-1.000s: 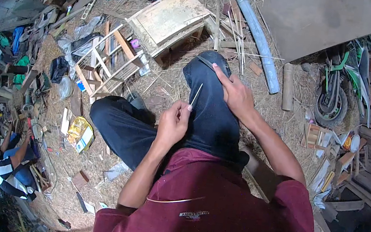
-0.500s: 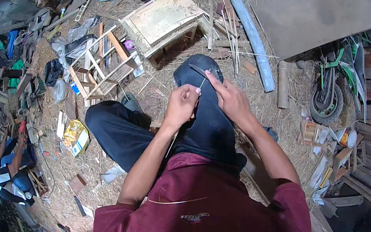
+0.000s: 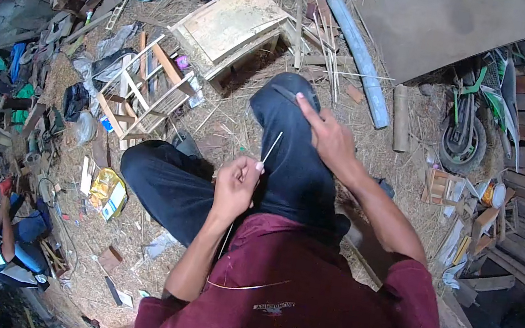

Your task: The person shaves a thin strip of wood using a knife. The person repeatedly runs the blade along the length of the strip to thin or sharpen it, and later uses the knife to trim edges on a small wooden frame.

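Observation:
Pinched in my left hand [image 3: 237, 183] is a thin pale stick [image 3: 273, 146], like a bamboo strip. Its tip sticks up past my thumb over my thigh, and its long tail runs back under my forearm toward my shirt. My right hand [image 3: 333, 142] is closed around a knife, its dark blade [image 3: 285, 93] lying over my raised knee [image 3: 285, 123]. The index finger stretches along the blade's back; the handle is hidden in my palm. Blade and stick are apart.
Ahead stands a low wooden bench [image 3: 232, 24], with a small wooden frame [image 3: 149, 89] left of it. A grey-blue pipe [image 3: 354, 52] and thin sticks lie right of the bench. A green two-wheeler [image 3: 465, 126] stands at right. Another person [image 3: 14, 235] sits at far left.
My left hand has drawn back toward my body with the stick, away from the blade. The right hand has shifted only slightly. The other person's arm has moved.

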A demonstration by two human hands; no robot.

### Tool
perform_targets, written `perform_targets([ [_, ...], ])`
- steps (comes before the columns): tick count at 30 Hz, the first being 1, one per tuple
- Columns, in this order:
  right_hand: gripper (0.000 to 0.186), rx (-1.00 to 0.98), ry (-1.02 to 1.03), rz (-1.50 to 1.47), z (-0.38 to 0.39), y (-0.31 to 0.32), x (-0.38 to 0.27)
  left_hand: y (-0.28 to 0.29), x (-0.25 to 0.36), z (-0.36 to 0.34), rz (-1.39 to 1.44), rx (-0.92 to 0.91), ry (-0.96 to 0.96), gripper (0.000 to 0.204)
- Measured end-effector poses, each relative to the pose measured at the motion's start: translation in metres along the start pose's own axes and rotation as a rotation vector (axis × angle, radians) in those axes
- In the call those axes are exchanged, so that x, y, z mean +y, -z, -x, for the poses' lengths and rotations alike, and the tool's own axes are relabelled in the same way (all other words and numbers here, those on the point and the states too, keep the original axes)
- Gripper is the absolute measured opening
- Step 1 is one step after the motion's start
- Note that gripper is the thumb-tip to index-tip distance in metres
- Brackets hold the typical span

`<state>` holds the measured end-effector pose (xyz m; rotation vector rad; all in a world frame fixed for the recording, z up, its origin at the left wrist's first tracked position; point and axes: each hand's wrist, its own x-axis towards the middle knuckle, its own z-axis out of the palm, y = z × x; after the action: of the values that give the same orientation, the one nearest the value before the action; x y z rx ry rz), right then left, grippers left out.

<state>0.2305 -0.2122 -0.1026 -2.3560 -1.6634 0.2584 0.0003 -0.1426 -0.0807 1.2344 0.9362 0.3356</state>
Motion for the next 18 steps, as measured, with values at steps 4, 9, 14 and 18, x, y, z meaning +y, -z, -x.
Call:
perform_targets([
  [4,0.061,0.056,0.027,-0.128,-0.006,0.001,-0.006,0.003,0.014,0.0,0.155,-0.017,0.043,0.02],
  [9,0.026,0.271,-0.18,-0.865,-0.022,0.007,-0.013,-0.004,0.031,-0.004,0.264,-0.076,0.011,0.025],
  [14,0.017,0.052,-0.279,-1.215,-0.026,0.045,-0.044,0.0,0.042,0.002,0.305,-0.139,0.04,0.023],
  [18,0.018,-0.096,-0.218,-1.316,-0.021,0.057,-0.059,0.001,0.044,0.002,0.358,-0.153,0.035,0.024],
])
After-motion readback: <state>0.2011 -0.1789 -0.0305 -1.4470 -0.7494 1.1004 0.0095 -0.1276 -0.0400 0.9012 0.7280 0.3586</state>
